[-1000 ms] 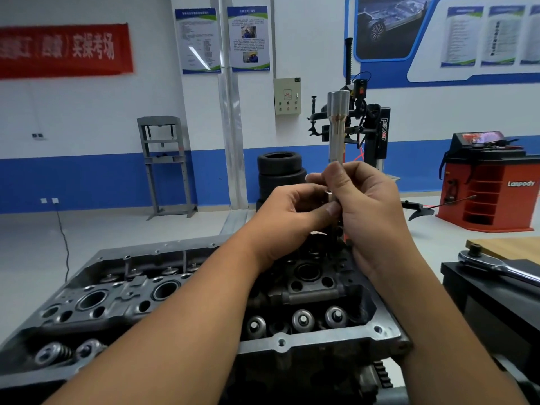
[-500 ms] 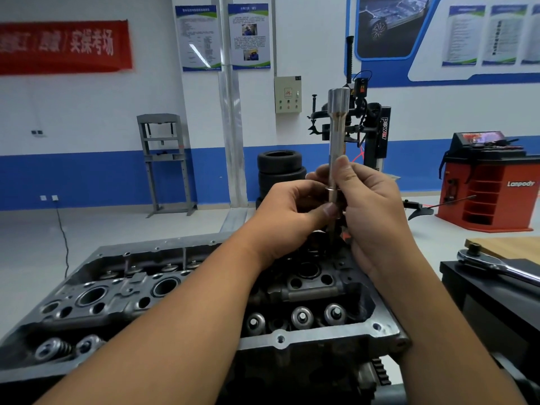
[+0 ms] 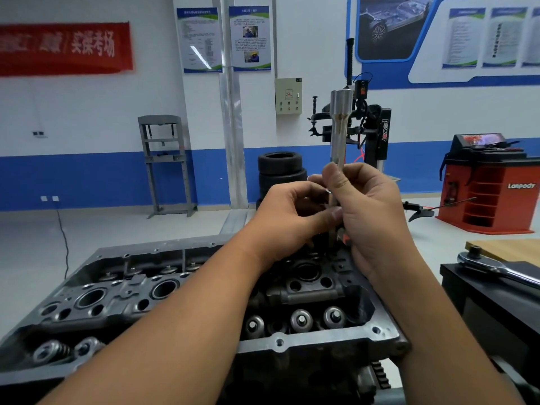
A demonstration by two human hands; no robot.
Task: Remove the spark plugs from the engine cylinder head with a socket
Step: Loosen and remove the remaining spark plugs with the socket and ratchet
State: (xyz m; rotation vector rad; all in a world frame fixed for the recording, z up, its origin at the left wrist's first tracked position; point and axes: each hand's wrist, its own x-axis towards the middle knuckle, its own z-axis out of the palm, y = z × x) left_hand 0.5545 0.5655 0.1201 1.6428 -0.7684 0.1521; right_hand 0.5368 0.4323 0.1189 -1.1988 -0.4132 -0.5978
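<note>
1. The long silver socket (image 3: 339,133) stands upright above the right end of the engine head (image 3: 187,290), held up in both hands.
2. The right hand (image 3: 377,211) wraps its fingers around the socket's lower shaft, thumb up against it; this grip is closed on the socket.
3. The left hand (image 3: 289,217) pinches the shaft from the left, thumb tip pressed to it.
4. No spark plug can be made out.
5. A ratchet (image 3: 496,268) lies on the black desk (image 3: 496,311) at right, well apart.
</note>
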